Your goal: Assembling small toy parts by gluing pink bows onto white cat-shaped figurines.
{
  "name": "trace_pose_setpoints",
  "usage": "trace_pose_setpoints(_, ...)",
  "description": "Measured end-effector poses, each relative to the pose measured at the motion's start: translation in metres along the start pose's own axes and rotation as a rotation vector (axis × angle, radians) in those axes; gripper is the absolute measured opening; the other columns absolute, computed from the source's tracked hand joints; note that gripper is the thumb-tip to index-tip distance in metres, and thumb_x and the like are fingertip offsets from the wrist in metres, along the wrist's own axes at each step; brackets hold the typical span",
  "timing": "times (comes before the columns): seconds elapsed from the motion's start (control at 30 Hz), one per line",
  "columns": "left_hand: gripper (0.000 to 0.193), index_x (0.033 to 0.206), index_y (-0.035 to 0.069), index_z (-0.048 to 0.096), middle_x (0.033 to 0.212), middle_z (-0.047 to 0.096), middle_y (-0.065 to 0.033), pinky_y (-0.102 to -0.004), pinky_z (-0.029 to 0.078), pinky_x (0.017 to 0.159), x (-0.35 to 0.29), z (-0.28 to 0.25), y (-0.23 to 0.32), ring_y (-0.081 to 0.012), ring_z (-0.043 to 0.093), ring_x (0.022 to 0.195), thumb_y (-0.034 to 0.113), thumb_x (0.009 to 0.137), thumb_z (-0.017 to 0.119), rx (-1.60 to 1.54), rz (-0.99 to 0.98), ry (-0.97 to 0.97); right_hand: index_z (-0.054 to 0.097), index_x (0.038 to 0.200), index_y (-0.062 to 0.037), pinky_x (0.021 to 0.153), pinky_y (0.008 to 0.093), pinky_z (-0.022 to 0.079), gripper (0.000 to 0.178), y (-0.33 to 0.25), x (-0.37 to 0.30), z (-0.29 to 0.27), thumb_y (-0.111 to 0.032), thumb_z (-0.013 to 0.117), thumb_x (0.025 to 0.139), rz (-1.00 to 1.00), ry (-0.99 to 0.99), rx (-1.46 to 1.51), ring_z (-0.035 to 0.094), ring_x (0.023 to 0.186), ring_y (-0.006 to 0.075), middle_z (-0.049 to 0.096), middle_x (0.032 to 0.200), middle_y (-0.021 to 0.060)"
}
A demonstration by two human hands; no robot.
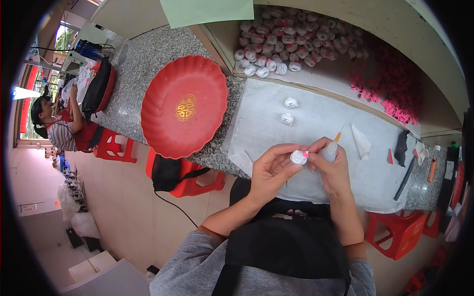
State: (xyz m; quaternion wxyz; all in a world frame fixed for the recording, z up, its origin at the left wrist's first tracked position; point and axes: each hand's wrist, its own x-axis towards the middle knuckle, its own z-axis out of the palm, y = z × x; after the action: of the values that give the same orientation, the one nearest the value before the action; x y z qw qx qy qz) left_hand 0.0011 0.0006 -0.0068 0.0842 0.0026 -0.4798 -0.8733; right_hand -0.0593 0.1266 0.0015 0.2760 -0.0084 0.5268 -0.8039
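red tray [163, 93] bare | wooden box [222, 37]: white pieces [276, 49], pink bits [390, 98]

a single view, taken from a wide fisheye camera worn on the person's head, looking steeply down and forward over their own chest and forearms. it sits close to the work: the left hand [270, 170] and right hand [332, 165] meet just right of the picture's middle, near the lens. the tabletop [148, 64] runs slantwise from upper left to lower right, its straight edge bending toward the rim. the floor [123, 197] fills the lower left, far below. a dark round border frames the picture, cutting off the corners. another person [54, 126] shows small at the far left edge, well away.
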Motion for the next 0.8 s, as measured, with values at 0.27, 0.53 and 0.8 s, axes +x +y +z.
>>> trace_pose_setpoints(0.27, 0.034, 0.104, -0.004, 0.042, 0.104, 0.047, -0.0157, -0.0289, 0.036, 0.085, 0.001, -0.004, 0.001, -0.0192, 0.046, 0.098, -0.007, 0.072, 0.051, 0.043, 0.033, 0.038, 0.053, 0.07, -0.0006, 0.047, 0.0181, 0.033, 0.007, -0.004, -0.005, -0.001, 0.001, 0.058, 0.066, -0.081, 0.038, -0.224, 0.043, 0.051, 0.0066, 0.05, 0.061, 0.0024)
trace_pose_setpoints(0.53, 0.031, 0.098, -0.002, 0.05, 0.104, 0.049, -0.0134, -0.0269, 0.039, 0.08, 0.004, -0.007, 0.006, -0.0192, 0.048, 0.096, -0.007, 0.068, 0.055, 0.399, 0.172, 0.077, 0.049, 0.069, 0.0004, 0.046, 0.0221, 0.033, 0.009, -0.008, -0.015, 0.01, 0.0, 0.056, 0.065, -0.041, -0.06, 0.004, 0.042, 0.05, 0.0106, 0.047, 0.064, 0.0059)
trace_pose_setpoints(0.8, 0.03, 0.098, -0.004, 0.046, 0.102, 0.048, -0.0193, -0.0316, 0.039, 0.082, 0.005, -0.013, 0.005, -0.0239, 0.047, 0.097, -0.006, 0.069, 0.054, 0.495, 0.211, -0.045, 0.053, 0.069, -0.0012, 0.047, 0.0189, 0.033, 0.007, -0.001, -0.009, 0.014, 0.0, 0.06, 0.066, -0.047, -0.035, 0.076, 0.042, 0.053, 0.0065, 0.05, 0.063, 0.0019)
